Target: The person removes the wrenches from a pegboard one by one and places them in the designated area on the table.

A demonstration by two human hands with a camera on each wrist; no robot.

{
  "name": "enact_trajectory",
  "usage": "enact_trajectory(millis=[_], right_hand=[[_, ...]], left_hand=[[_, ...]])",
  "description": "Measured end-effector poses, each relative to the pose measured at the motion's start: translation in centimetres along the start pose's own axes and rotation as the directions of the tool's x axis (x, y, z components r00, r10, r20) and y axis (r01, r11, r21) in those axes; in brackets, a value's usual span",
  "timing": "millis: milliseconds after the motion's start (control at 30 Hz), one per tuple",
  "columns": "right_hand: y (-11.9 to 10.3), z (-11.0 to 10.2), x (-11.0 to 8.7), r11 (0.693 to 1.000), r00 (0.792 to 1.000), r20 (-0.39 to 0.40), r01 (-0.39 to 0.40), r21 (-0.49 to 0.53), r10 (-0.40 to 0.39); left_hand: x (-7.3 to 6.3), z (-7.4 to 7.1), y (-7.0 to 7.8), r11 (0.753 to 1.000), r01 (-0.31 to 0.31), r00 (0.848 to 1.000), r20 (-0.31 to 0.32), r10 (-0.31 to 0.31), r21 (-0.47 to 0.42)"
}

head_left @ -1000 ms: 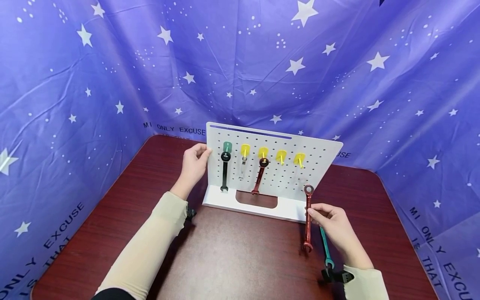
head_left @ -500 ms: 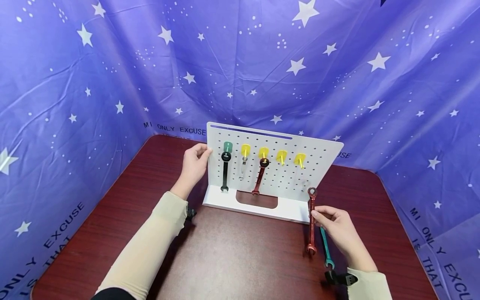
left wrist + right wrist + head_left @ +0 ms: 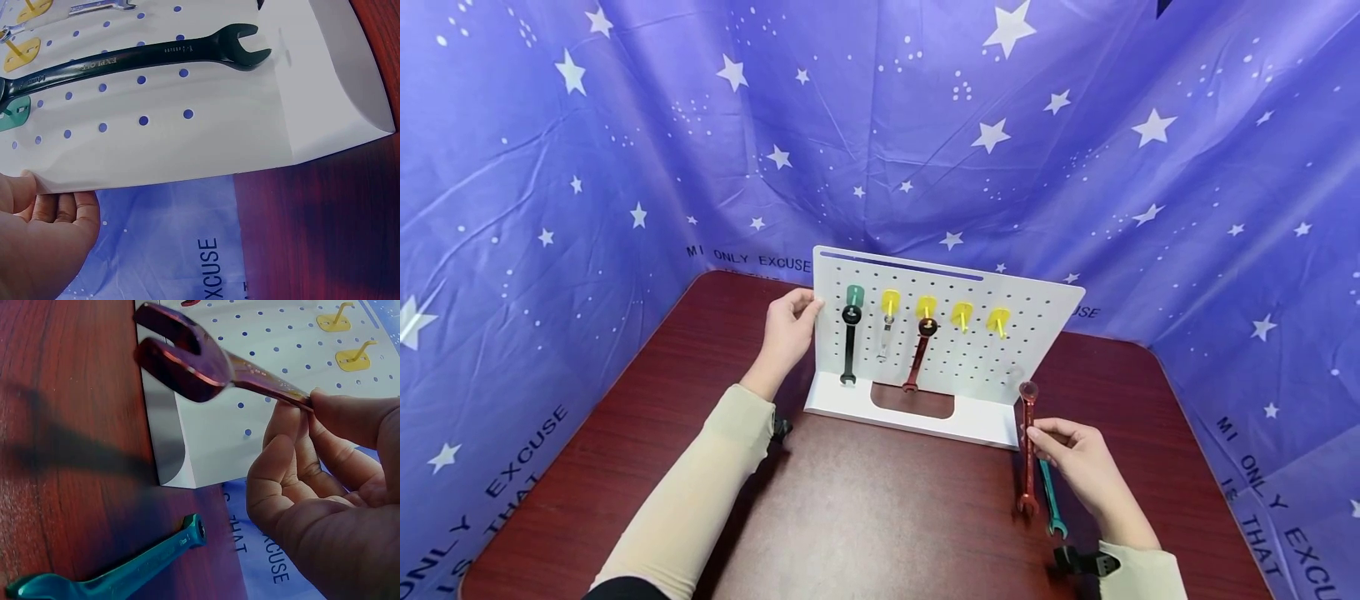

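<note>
three down, two left i'd guess — black, silver and dark-red metal wrenches (image 3: 917, 358) hang on the flat white pegboard (image 3: 958, 364) my left hand (image 3: 788, 333) grips, right hand (image 3: 1081, 458) pinches a shiny red metal wrench (image 3: 1028, 471) beside it, teal metal wrench (image 3: 1051, 498) on the wood-grain table (image 3: 880, 508)

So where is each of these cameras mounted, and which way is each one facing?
Head: worn on the head, looking forward and down at the white pegboard on the table; both hands and beige sleeves show.
Left wrist: on that wrist, facing the black wrench and the board's side edge, which the left hand grips.
Right wrist: on that wrist, facing the red wrench pinched in the right hand, with the teal wrench on the table.
Shared: the head and right wrist views both show the pinched red wrench and the teal one.
</note>
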State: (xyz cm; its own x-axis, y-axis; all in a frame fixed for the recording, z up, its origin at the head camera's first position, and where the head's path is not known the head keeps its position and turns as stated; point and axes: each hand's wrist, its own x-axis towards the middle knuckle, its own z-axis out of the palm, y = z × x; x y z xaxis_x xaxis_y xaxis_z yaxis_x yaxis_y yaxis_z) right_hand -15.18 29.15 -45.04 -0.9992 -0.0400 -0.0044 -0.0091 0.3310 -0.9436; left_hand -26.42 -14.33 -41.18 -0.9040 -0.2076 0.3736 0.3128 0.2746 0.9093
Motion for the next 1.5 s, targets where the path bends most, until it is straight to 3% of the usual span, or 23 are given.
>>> enact_trajectory(millis=[367,967,1500], right_hand=[[0.6,-0.5,-0.2,0.999,0.999,0.03,-0.014,0.03,0.013],[1.5,-1.5,-0.6,1.0,1.0,0.013,-0.003,0.005,0.003],[1.9,-2.7,-0.8,0.999,0.999,0.001,-0.042,-0.01,0.042]], left_hand=[[0.0,0.0,0.1,1.0,-0.002,1.0,-0.001,0.002,-0.002],[0.0,0.0,0.0,1.0,-0.011,1.0,-0.001,0.011,0.008],[0.1,0.1,-0.2,1.0,0.002,1.0,-0.004,-0.002,-0.001]])
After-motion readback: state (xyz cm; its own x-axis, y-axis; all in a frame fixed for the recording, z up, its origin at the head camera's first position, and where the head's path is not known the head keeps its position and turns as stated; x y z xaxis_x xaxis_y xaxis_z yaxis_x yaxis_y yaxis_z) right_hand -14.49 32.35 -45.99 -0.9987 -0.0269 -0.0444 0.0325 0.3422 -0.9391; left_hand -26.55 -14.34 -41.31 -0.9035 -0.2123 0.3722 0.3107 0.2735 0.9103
